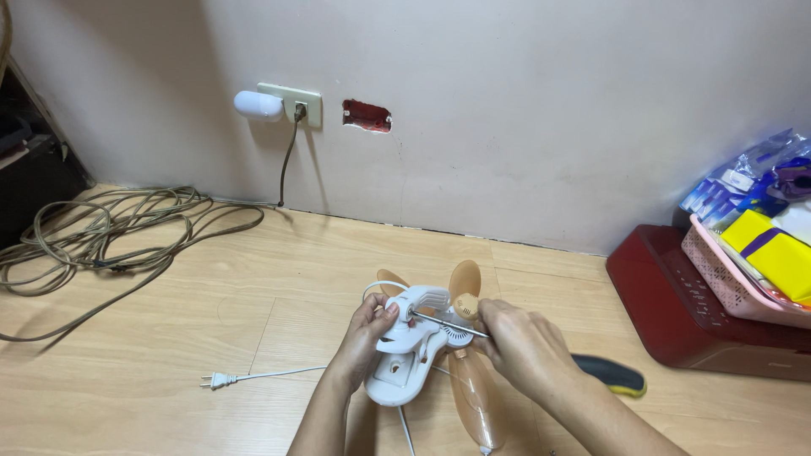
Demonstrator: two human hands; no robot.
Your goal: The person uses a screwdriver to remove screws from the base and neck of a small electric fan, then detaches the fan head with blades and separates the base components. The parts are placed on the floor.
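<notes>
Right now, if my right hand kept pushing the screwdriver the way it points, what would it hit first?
The right hand aims the screwdriver leftward; its tip already looks to meet the white fan housing, with the left hand just behind it. Depth is unclear.

Coiled cable (101,232) on floor (253,279) left, wall socket (291,103), red box (693,312) under pink basket (726,274) right.
</notes>
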